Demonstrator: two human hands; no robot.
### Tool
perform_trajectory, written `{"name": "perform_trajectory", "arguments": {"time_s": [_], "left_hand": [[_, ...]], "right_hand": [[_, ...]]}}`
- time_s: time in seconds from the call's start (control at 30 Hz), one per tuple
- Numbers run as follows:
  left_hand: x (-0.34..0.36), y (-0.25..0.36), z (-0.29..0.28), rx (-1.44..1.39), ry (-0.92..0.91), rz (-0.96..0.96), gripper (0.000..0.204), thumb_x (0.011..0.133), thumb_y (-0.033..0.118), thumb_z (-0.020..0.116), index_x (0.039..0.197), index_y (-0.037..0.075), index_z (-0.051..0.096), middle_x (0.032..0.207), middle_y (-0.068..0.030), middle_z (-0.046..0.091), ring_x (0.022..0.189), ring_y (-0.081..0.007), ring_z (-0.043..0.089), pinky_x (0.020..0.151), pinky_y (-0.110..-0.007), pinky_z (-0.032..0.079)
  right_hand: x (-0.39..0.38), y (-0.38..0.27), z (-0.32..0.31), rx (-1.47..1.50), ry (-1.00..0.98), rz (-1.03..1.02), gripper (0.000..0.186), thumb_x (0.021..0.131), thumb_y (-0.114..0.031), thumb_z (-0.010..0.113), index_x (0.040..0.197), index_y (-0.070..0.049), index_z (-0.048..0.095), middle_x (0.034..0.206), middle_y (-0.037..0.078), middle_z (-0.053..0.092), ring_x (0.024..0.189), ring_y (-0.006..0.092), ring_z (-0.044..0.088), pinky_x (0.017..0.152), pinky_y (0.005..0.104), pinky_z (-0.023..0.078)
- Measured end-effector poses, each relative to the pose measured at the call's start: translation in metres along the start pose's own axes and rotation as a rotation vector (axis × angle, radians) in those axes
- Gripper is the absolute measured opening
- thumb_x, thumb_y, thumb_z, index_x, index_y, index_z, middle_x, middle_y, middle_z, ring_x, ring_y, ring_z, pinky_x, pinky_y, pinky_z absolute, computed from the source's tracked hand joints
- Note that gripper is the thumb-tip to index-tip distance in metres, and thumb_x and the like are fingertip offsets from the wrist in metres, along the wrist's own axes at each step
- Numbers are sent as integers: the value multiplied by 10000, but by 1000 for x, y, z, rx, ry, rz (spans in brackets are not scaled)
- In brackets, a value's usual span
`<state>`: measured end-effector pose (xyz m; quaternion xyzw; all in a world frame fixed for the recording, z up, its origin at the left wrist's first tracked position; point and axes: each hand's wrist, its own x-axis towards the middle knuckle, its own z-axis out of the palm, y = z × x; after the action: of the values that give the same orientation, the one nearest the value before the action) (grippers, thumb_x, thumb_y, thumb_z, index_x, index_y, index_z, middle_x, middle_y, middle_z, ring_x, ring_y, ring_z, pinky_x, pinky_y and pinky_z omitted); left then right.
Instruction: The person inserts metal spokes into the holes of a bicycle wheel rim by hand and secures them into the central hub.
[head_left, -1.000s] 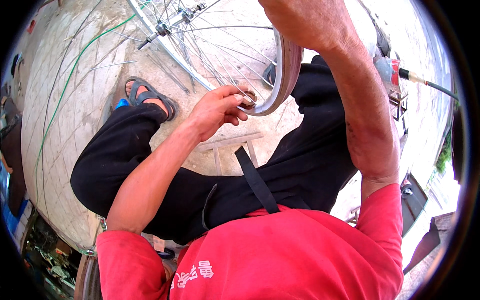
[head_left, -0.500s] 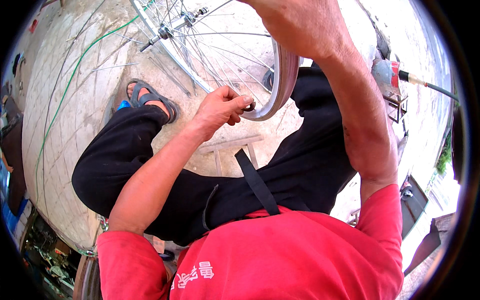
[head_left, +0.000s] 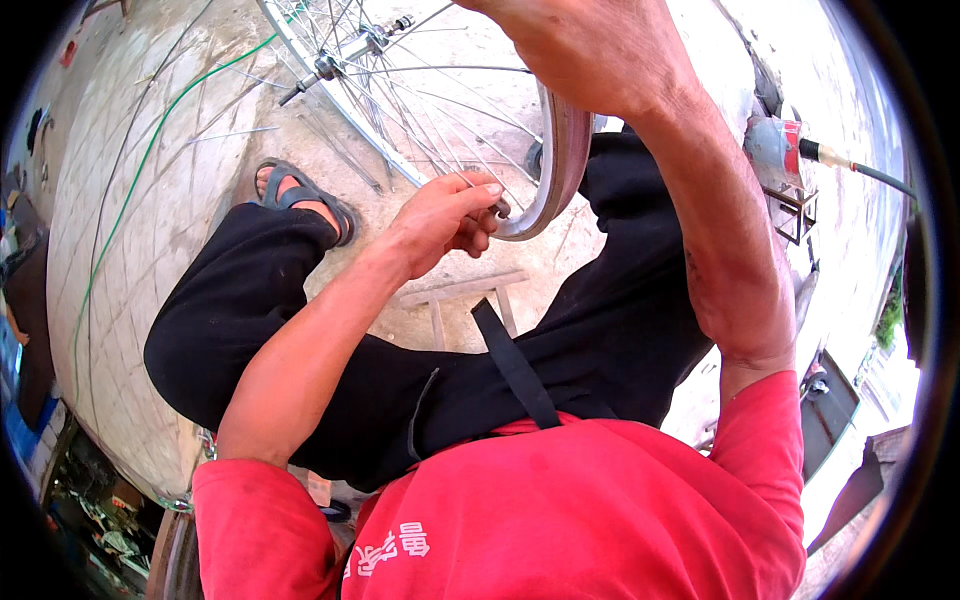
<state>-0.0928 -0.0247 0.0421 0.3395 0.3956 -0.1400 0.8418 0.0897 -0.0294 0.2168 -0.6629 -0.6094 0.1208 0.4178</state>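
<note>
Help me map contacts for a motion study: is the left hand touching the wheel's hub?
Apart. The head view shows the left hand by the lower rim and the hub much higher in the picture, with floor visible between them.

Workshop, apparently bordering the open air. A spoked wheel [head_left: 562, 165] was being handled above a worn, pale floor [head_left: 225, 180] on which a thin metal rod [head_left: 232, 134] lay loose. A green line [head_left: 205, 76] trailed across the left side; a red-and-grey device [head_left: 772, 145] with a dark cable [head_left: 884, 181] stood at right. Jumbled clutter [head_left: 112, 530] filled the lower left, and foliage [head_left: 888, 312] appeared in bright daylight.
</note>
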Motion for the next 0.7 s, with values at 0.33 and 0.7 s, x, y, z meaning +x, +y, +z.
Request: {"name": "perform_trajectory", "arguments": {"time_s": [0.33, 0.7], "left_hand": [[1, -1, -2, 138, 98, -12, 369, 1035, 384, 577, 1040, 22, 649, 790, -68, 648, 595, -136, 593, 572, -300, 501], [-2, 10, 1, 309, 97, -71, 306, 999, 286, 631, 1116, 4, 622, 780, -78, 640, 672, -147, 626, 612, -301, 516]], "right_hand": [[6, 4, 5, -69, 25, 81, 788, 824, -175, 570, 1515, 100, 311, 1306, 307, 578, 1184, 421, 602, 1048, 492, 476], [-6, 5, 9, 27, 79, -150, 766, 836, -148, 554, 1508, 123, 305, 1307, 368, 544, 1230, 459, 579, 1093, 488, 462]]}}
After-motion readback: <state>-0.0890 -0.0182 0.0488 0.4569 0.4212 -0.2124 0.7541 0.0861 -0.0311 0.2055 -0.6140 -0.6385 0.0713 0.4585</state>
